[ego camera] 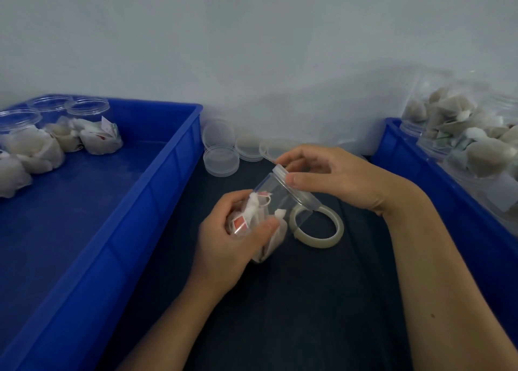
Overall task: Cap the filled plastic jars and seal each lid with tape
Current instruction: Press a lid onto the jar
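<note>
A clear plastic jar [276, 202] with tea bags inside lies tilted in mid-air over the dark table. My left hand [235, 236] grips its lower body. Its clear lid [297, 187] sits on the jar's mouth, and my right hand [333, 174] holds the lid's rim with thumb and fingers. A roll of clear tape [319, 227] lies flat on the table just behind and below the jar. Several loose lids [221, 160] lie by the wall.
A blue crate [157, 191] on the left holds several open filled jars [95, 127] at its far end. Another blue crate [398, 149] on the right holds filled jars [459, 135]. A pale wall stands close behind.
</note>
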`<state>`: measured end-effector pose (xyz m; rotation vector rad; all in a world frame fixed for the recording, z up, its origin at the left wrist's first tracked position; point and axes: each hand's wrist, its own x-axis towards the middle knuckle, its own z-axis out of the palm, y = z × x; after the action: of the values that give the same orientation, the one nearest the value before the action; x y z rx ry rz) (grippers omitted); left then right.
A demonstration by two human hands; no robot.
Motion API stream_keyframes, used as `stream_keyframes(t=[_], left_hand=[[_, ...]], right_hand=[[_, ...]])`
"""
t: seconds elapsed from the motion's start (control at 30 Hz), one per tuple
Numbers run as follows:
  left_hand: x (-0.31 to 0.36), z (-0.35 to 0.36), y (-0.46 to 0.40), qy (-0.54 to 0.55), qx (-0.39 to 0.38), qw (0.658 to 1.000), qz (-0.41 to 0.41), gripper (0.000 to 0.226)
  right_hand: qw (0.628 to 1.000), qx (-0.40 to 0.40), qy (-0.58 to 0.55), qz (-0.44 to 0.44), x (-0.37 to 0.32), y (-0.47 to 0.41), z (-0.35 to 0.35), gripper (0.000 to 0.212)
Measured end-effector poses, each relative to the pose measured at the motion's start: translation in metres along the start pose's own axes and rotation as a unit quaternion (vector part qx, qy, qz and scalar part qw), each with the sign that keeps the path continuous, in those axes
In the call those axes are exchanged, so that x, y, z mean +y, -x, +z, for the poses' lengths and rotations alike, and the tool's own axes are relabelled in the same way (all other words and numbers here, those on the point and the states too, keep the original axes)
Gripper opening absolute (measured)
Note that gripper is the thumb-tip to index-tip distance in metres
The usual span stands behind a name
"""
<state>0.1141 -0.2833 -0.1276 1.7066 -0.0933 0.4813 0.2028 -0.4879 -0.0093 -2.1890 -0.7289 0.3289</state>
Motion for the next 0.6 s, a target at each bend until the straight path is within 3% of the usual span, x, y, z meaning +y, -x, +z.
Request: stream_keyframes(t=[0.17,0.23,0.3,0.43,0.6], left_hand=[[-0.001,0.005,0.004,-0.067,0.015,0.997,0.038,0.075],[-0.001,0.004,0.004,-0.060,0.023,0.997,0.034,0.077],[-0.001,0.004,0.003,-0.050,0.038,0.998,0.026,0.076],[-0.001,0.004,0.002,-0.038,0.055,0.998,0.021,0.073],[-0.003,0.004,0.002,-0.048,0.060,0.997,0.032,0.074]], right_hand=[[0.984,0.018,0.116,0.131,0.001,-0.005,0.006,0.097],[0.980,0.012,0.118,0.162,-0.001,-0.004,0.006,0.106],[0.984,0.020,0.096,0.150,-0.003,0.000,0.002,0.104],[0.998,-0.013,0.015,0.057,-0.005,0.006,-0.006,0.064],[0.997,-0.065,0.018,0.038,-0.004,0.001,0.000,0.061]])
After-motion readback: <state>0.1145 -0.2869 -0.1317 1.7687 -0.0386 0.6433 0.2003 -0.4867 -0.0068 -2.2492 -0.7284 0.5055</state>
